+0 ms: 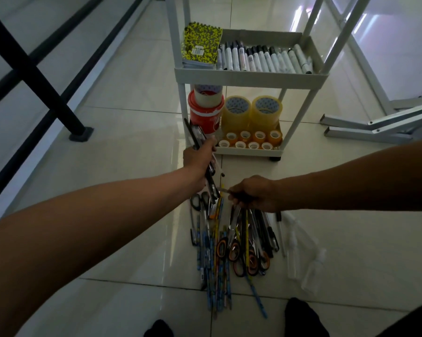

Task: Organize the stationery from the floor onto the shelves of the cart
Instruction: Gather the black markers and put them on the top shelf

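Gathering step: left hand (200, 154) grips pen bundle (206, 166); right hand (253, 197) fingers pinch another pen (223, 190) above floor pile (231, 242). Next: add to bundle, carry to cart (251, 76).

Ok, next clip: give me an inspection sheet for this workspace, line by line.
Surface: glossy tiled floor.
Job's things: pens, pencils and scissors piled on the floor; cart holds a notebook and markers on the upper shelf, tape rolls on the bottom shelf.
Clutter: clear bottles beside the pile.
Grippers: left hand grips a bundle of pens; right hand pinches a pen above the pile.
Cables: nothing seen.
Surroundings: black railing, folded metal frame.
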Available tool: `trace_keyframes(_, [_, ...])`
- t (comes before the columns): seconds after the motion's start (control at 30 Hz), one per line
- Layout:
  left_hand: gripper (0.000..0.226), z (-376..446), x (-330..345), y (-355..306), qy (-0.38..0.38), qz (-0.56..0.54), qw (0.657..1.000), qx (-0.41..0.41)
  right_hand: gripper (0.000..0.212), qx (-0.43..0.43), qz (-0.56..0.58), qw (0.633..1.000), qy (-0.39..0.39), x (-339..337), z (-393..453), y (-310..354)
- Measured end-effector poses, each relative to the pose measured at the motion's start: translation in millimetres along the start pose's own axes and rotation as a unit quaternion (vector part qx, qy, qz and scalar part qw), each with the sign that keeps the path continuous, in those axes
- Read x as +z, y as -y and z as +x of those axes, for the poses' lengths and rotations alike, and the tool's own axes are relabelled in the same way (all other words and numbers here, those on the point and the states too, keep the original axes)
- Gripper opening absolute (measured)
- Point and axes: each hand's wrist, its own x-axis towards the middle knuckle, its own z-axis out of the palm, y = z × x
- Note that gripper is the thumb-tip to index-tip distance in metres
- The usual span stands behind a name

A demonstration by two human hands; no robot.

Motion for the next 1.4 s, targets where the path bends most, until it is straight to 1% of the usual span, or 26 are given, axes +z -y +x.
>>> trace_keyframes(0.07, [0.028, 2.4, -3.2, 1.1, -0.012, 0.015, 1.0, -0.018, 0.018, -0.02, -0.011, 0.999, -0.034, -4.5, 1.9, 7.0])
trace_keyframes(0.13, [0.025, 1.8, -5.0, 8.2, -0.019, 0.056, 0.997, -0.044, 0.019, -0.051, -0.032, 0.994, -0.086, -7.5, 4.6, 12.0])
trace_keyframes(0.2, [0.027, 0.3, -4.8, 21.0, -0.018, 0.092, 0.993, -0.066, 0.018, -0.082, -0.045, 0.99, -0.109, -9.2, 4.2, 15.5])
trace_keyframes(0.27, [0.038, -4.0, -4.3, 35.3, -0.008, 0.115, 0.99, -0.084, 0.017, -0.112, -0.028, 0.99, -0.086, -5.9, -0.2, 20.7])
trace_keyframes(0.3, [0.048, -6.8, -4.4, 40.9, -0.002, 0.115, 0.989, -0.088, 0.018, -0.124, -0.02, 0.99, -0.068, -2.6, -2.5, 23.3])
trace_keyframes(0.37, [0.077, -12.9, -4.5, 47.2, 0.02, 0.106, 0.99, -0.096, 0.019, -0.145, -0.042, 0.988, -0.039, 2.6, -5.7, 26.3])
trace_keyframes(0.4, [0.084, -14.5, -4.5, 48.2, 0.03, 0.111, 0.988, -0.098, 0.019, -0.154, -0.053, 0.986, -0.032, 3.8, -6.1, 26.8])
trace_keyframes(0.43, [0.083, -14.4, -5.0, 48.3, 0.034, 0.122, 0.987, -0.099, 0.019, -0.161, -0.057, 0.985, -0.031, 3.4, -6.7, 26.3])
trace_keyframes(0.47, [0.074, -12.8, -6.1, 48.0, 0.034, 0.136, 0.985, -0.097, 0.018, -0.162, -0.056, 0.985, -0.031, 1.5, -6.8, 25.3])
trace_keyframes(0.53, [0.05, -7.4, -11.5, 45.9, 0.022, 0.162, 0.983, -0.088, 0.017, -0.141, -0.058, 0.988, -0.031, -4.8, -5.2, 21.8])
trace_keyframes(0.57, [0.041, -4.8, -15.4, 44.9, 0.016, 0.172, 0.981, -0.085, 0.017, -0.123, -0.087, 0.988, -0.041, -8.6, -3.5, 18.3])
trace_keyframes(0.6, [0.036, -2.6, -19.2, 44.5, 0.017, 0.179, 0.98, -0.088, 0.019, -0.101, -0.143, 0.983, -0.063, -13.3, -0.6, 13.4])
trace_keyframes(0.67, [0.036, -2.2, -24.5, 43.1, 0.05, 0.197, 0.974, -0.1, 0.022, -0.041, -0.302, 0.946, -0.108, -26.2, 5.3, 0.1])
trace_keyframes(0.7, [0.036, -3.7, -25.5, 42.2, 0.074, 0.205, 0.97, -0.108, 0.026, -0.002, -0.364, 0.925, -0.111, -32.6, 7.0, -8.4])
trace_keyframes(0.73, [0.033, -5.5, -25.5, 41.3, 0.096, 0.212, 0.966, -0.115, 0.032, 0.04, -0.4, 0.91, -0.1, -38.1, 7.7, -16.9])
trace_keyframes(0.8, [0.03, -9.2, -23.8, 40.0, 0.125, 0.221, 0.959, -0.126, 0.042, 0.101, -0.427, 0.896, -0.066, -45.7, 8.7, -33.0])
trace_keyframes(0.9, [0.029, -12.7, -19.7, 43.0, 0.133, 0.223, 0.957, -0.127, 0.038, 0.117, -0.43, 0.893, -0.054, -50.4, 13.9, -49.1])
trace_keyframes(1.0, [0.029, -13.4, -15.5, 47.1, 0.13, 0.214, 0.959, -0.132, 0.058, 0.107, -0.419, 0.899, -0.064, -49.9, 21.8, -57.0])
trace_keyframes(1.07, [0.03, -12.7, -13.5, 50.2, 0.141, 0.218, 0.955, -0.142, 0.073, 0.092, -0.427, 0.895, -0.086, -46.2, 23.3, -59.3])
trace_keyframes(1.1, [0.03, -12.4, -13.1, 52.0, 0.147, 0.218, 0.954, -0.146, 0.084, 0.077, -0.453, 0.882, -0.107, -45.0, 25.6, -61.7])
trace_keyframes(1.17, [0.03, -11.4, -13.4, 56.1, 0.158, 0.222, 0.95, -0.154, 0.107, 0.056, -0.518, 0.841, -0.145, -41.0, 28.8, -66.4])
trace_keyframes(1.2, [0.031, -11.3, -13.9, 58.3, 0.163, 0.226, 0.948, -0.157, 0.112, 0.053, -0.532, 0.832, -0.148, -38.5, 29.4, -68.1])
trace_keyframes(1.23, [0.03, -11.3, -14.9, 60.7, 0.165, 0.227, 0.946, -0.16, 0.11, 0.052, -0.525, 0.838, -0.136, -37.5, 30.0, -69.0])
trace_keyframes(1.3, [0.029, -10.6, -16.9, 64.4, 0.166, 0.227, 0.945, -0.164, 0.102, 0.059, -0.45, 0.884, -0.115, -39.5, 31.2, -67.8])
trace_keyframes(1.33, [0.029, -10.1, -18.1, 65.5, 0.167, 0.229, 0.945, -0.165, 0.094, 0.062, -0.414, 0.901, -0.112, -42.0, 30.6, -65.9])
trace_keyframes(1.4, [0.029, -8.7, -21.4, 67.4, 0.17, 0.233, 0.943, -0.167, 0.068, 0.064, -0.381, 0.915, -0.116, -50.1, 29.5, -61.1])
